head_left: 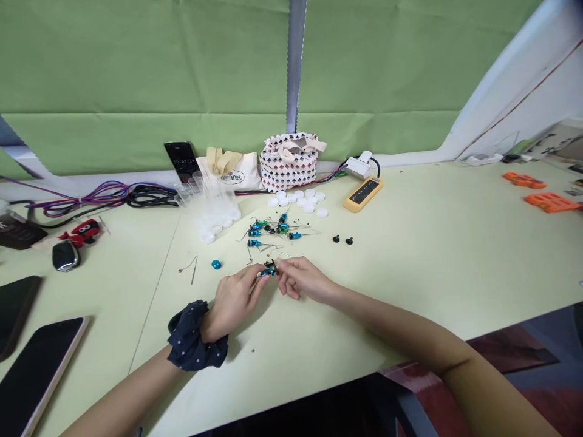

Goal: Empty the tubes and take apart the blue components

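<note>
– Two hands work close together; what do they hold?
– The left hand (233, 303) and right hand (300, 278) pinch one blue component (268, 272) between them; more blue components (268, 230) lie just ahead.
– Advice?
– Pinch gently, keep its wire leads (255, 284) straight.

the pale green table (410, 267) carries small blue metal parts (268, 230) with wire legs, scattered near its middle. just behind them lie white bottle caps (296, 200) beside clear plastic cups (204, 200). a yellow power strip (363, 194), a woven bag (289, 161) and tangled cables (104, 197) line the back, with two phones (36, 376) left and orange plastic pieces (552, 202) right.
</note>
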Tool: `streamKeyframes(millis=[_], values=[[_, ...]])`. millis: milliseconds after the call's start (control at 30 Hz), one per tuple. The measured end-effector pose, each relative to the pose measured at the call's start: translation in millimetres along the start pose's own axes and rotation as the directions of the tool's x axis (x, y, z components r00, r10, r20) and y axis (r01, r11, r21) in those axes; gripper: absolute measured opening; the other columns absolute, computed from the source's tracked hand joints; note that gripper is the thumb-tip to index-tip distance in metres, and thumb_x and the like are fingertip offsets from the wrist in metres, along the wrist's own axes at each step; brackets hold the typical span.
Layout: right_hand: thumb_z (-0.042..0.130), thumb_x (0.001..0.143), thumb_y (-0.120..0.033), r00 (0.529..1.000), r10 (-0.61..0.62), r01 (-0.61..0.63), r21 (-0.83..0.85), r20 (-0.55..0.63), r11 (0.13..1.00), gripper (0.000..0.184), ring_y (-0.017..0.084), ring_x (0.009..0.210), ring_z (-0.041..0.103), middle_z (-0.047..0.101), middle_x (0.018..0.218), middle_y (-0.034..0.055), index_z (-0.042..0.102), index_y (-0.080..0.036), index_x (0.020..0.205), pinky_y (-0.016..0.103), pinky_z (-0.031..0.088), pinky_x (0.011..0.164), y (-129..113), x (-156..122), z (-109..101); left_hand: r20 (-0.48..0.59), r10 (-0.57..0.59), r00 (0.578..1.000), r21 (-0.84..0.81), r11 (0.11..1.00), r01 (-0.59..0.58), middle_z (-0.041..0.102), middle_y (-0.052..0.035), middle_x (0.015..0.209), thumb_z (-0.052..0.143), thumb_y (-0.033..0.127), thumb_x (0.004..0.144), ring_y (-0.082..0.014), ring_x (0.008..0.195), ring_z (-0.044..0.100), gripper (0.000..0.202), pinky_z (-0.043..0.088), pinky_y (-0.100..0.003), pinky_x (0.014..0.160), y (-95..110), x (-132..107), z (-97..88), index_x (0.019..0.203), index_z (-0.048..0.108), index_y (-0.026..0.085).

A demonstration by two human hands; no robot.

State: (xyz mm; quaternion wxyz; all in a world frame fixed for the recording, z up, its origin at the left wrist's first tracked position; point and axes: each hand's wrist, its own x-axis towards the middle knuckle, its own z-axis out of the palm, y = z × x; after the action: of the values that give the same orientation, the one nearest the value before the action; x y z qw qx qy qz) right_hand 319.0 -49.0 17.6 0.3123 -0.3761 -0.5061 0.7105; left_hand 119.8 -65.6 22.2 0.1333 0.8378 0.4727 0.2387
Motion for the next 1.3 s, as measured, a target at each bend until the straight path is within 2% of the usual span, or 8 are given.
streamKeyframes(millis=[167, 300, 500, 633, 800, 967, 1100, 1300], values=[[0.08, 0.063, -0.034, 0.974, -0.215, 0.221, 0.11, -0.07, 0.969, 0.06, 0.012, 0.088, 0.062, 0.057, 0.111, 0.003, 0.044, -0.027, 0.11, 0.026, 0.055, 0.073, -4.7, 0.2, -2.2, -0.017, -0.007, 1.0, 0.081, 0.997, 0.008, 0.069, -0.0025, 0.085, 0.038, 0.035, 0.095, -0.0148, 0.063, 0.063, 0.026, 0.039, -0.024, 0.057, 2.6, -0.3, -2.7, 0.103, 0.056, 0.019], [0.054, 0.08, -0.056, 1.0, 0.011, -0.011, 0.029, 0.006, 1.0, 0.041, 0.009, 0.051, 0.056, 0.06, 0.076, 0.0027, 0.049, -0.018, 0.094, 0.023, 0.048, 0.044, -5.4, 0.9, -1.2, -0.024, 0.069, 0.997, 0.165, 0.984, -0.064, 0.069, -0.0023, 0.091, 0.038, 0.034, 0.095, -0.0132, 0.064, 0.063, 0.025, 0.038, -0.023, 0.054, 4.2, -1.1, -0.7, 0.107, 0.054, 0.019], [0.081, 0.059, -0.034, 0.974, -0.217, 0.22, 0.031, -0.064, 0.975, 0.059, 0.012, 0.088, 0.062, 0.057, 0.111, 0.0036, 0.045, -0.025, 0.105, 0.025, 0.053, 0.071, -6.6, -0.3, -0.8, -0.075, 0.115, 0.991, 0.302, 0.949, -0.087, 0.069, -0.0023, 0.091, 0.039, 0.033, 0.095, -0.0135, 0.063, 0.064, 0.023, 0.033, -0.023, 0.048, 1.9, -3.9, 1.2, 0.104, 0.055, 0.018], [0.056, 0.081, -0.054, 0.999, -0.03, 0.029, -0.06, -0.012, 0.998, 0.039, 0.009, 0.048, 0.055, 0.06, 0.068, 0.0016, 0.052, -0.016, 0.086, 0.024, 0.045, 0.045, -5.9, 1.0, -2.5, -0.078, 0.163, 0.984, 0.333, 0.934, -0.128, 0.069, -0.0028, 0.089, 0.04, 0.033, 0.095, -0.0138, 0.066, 0.065, 0.024, 0.033, -0.023, 0.047, 1.1, -4.6, 1.8, 0.107, 0.054, 0.018], [0.081, 0.059, -0.03, 0.95, -0.307, 0.306, -0.017, -0.06, 0.952, 0.057, 0.013, 0.099, 0.059, 0.054, 0.118, 0.0044, 0.048, -0.025, 0.105, 0.027, 0.052, 0.08, -8.6, -0.7, -2.9, -0.108, 0.129, 0.986, 0.356, 0.931, -0.083, 0.07, -0.0023, 0.091, 0.04, 0.034, 0.095, -0.013, 0.062, 0.065, 0.023, 0.033, -0.023, 0.047, 0.4, -3.9, 0.5, 0.105, 0.055, 0.018], [0.051, 0.083, -0.055, 0.999, -0.052, 0.053, -0.051, 0.006, 0.997, 0.041, 0.009, 0.047, 0.055, 0.059, 0.065, 0.0018, 0.053, -0.015, 0.085, 0.021, 0.046, 0.043, -7.1, 1.8, -4.4, -0.09, 0.176, 0.98, 0.341, 0.93, -0.135, 0.07, -0.0033, 0.09, 0.04, 0.033, 0.095, -0.0129, 0.067, 0.065, 0.024, 0.035, -0.022, 0.048, 2.4, -4.4, 0.3, 0.106, 0.055, 0.018], [0.076, 0.067, -0.037, 0.96, -0.264, 0.268, 0.03, -0.088, 0.963, 0.045, 0.011, 0.078, 0.064, 0.062, 0.099, 0.0031, 0.05, -0.022, 0.101, 0.024, 0.054, 0.068, -9.6, 2.3, -6.3, -0.114, 0.154, 0.981, 0.361, 0.927, -0.103, 0.07, -0.0032, 0.088, 0.04, 0.034, 0.095, -0.0123, 0.061, 0.064, 0.025, 0.033, -0.022, 0.047, 2.9, -4.6, 0.0, 0.105, 0.056, 0.019], [0.052, 0.081, -0.058, 0.998, -0.009, 0.011, -0.023, 0.068, 1.0, 0.043, 0.01, 0.051, 0.056, 0.06, 0.07, 0.0034, 0.054, -0.015, 0.088, 0.025, 0.05, 0.047, -9.5, -0.6, -1.1, -0.099, 0.173, 0.98, 0.355, 0.926, -0.128, 0.069, -0.0027, 0.085, 0.039, 0.033, 0.095, -0.0122, 0.062, 0.064, 0.025, 0.032, -0.022, 0.046, 3.2, -3.8, -1.2, 0.105, 0.056, 0.018]])
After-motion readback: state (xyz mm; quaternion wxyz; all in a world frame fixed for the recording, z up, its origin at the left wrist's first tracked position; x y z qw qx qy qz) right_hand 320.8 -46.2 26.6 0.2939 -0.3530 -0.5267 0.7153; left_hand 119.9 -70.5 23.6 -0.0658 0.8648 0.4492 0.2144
